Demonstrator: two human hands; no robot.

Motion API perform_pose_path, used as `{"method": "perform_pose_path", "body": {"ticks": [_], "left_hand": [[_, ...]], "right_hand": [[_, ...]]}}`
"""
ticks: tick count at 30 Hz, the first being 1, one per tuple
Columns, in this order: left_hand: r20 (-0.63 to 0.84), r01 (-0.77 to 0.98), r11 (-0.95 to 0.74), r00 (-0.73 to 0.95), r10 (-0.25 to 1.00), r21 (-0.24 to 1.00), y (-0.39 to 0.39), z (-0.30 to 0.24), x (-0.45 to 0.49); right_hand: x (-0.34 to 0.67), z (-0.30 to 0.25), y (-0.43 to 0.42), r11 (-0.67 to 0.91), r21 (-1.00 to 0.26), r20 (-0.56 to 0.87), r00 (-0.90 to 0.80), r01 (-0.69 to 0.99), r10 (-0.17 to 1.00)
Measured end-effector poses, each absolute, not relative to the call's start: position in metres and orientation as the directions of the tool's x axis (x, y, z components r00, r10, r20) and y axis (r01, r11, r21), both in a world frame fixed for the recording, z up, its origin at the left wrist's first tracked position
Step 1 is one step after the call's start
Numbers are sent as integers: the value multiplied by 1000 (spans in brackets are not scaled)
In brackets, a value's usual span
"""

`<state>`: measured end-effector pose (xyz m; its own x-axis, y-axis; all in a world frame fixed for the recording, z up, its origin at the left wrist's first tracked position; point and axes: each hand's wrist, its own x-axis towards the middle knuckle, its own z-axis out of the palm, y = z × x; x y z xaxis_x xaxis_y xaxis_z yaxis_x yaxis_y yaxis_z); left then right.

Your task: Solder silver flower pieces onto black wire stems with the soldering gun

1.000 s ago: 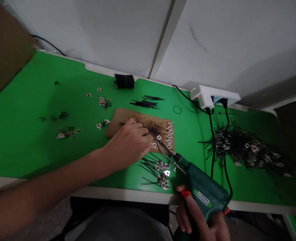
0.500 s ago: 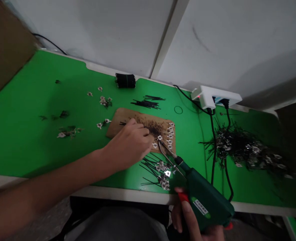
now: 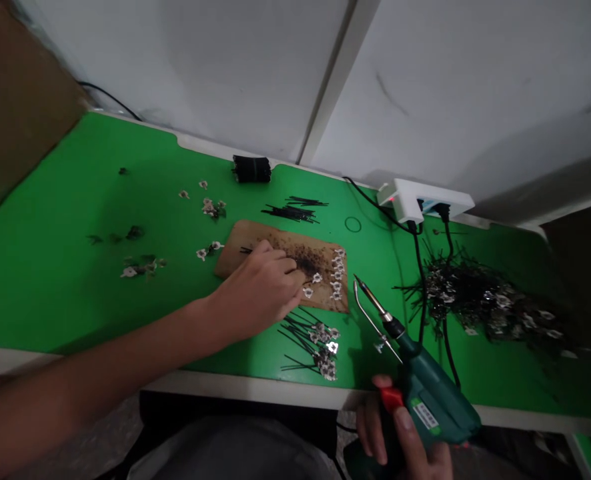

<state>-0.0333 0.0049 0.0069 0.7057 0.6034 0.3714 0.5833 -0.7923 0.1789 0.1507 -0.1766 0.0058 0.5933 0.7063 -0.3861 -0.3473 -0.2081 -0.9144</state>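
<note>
My left hand (image 3: 270,283) is closed over a scorched brown board (image 3: 233,250), its fingertips pinching a thin black wire (image 3: 307,282) that is mostly hidden. The wire's end meets a small silver star-shaped piece (image 3: 317,278); another lies just below it. Along the board's right edge stands a column of similar silver pieces (image 3: 337,275). My right hand (image 3: 400,433) grips a green soldering gun (image 3: 438,393) with a red trigger. Its tip and curved solder-feed tube point up and left, apart from the board. Several silver pieces with black wires (image 3: 325,350) lie below the board.
Loose black wires (image 3: 293,213) and a tied black wire bundle (image 3: 252,169) lie behind the board. Scattered silver pieces (image 3: 210,208) sit left. At right are a white power strip (image 3: 425,199), hanging cords and a large heap of wired pieces (image 3: 480,293).
My right hand has drawn the soldering gun right, so its tip has left the silver piece beside my left fingers. My left hand stays on the board. The view has shifted slightly.
</note>
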Motion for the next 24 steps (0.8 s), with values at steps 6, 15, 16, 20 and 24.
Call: {"method": "perform_pose_path", "body": {"ticks": [6,15,16,20,24], "left_hand": [[380,583,-779,683,624,232,6,7,-32],[462,551,-780,632,623,297,5,11,-32],[480,529,-796,638,602,296,4,13,-31],[495,358,-902,754,432,242,2,17,-31],[424,290,-941,841,337,172,0,14,-30]], "right_hand": [[150,6,-175,-212,-901,-411,586,-379,699],[159,-12,-182,-145,-902,-377,578,-407,724],[160,-14,-182,-130,-900,-372,577,-417,727],[159,-17,-182,-86,-903,-342,582,-422,738],[157,-12,-184,-147,-912,-360,576,-383,734]]}}
